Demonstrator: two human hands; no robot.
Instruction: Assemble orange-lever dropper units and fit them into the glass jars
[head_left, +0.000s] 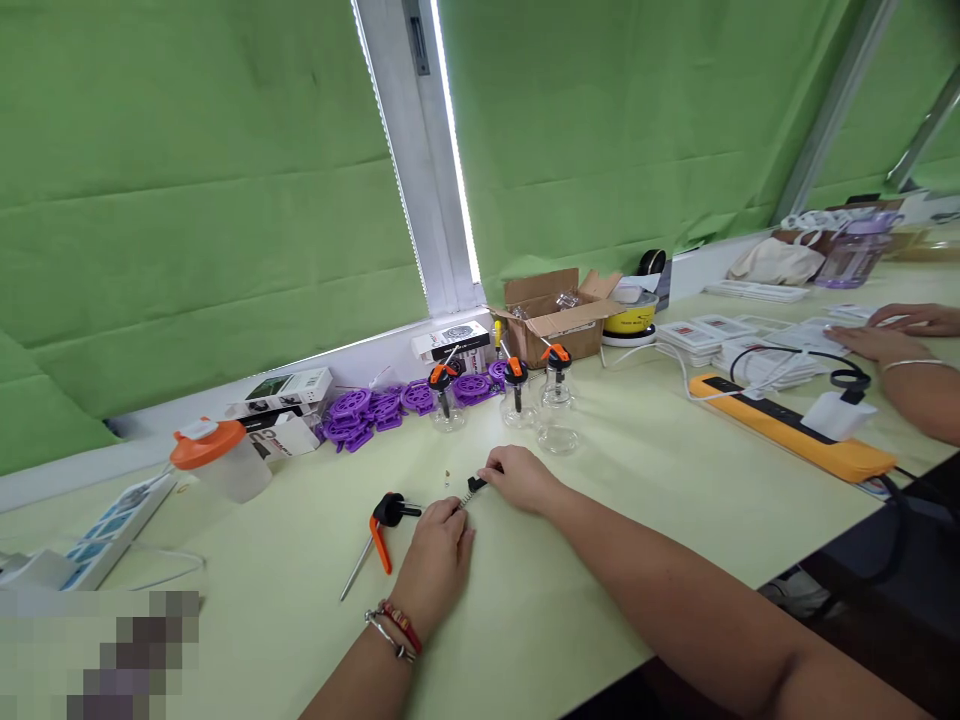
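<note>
My left hand (441, 550) is closed on one end of a small metal spring (466, 498), low over the table. At the spring's other end, my right hand (523, 480) pinches a small black plastic piece (475, 485). Just left of my left hand lies a black lid (388, 510) with an orange handle (381, 546) and a metal rod. A few tiny parts (448, 475) rest on the table beyond my fingers. Farther back stand three clear glass bottles (517, 412) with black and orange crank tops, and a clear glass dish (558, 440).
Purple plastic frames (352, 415) are piled along the wall beside small boxes (281, 410). An orange-lidded shaker cup (221, 460) stands left, near a white power strip (112, 540). An open carton (562, 325) is behind. Another person's hands (874, 340) work right, beyond an orange power strip (795, 425).
</note>
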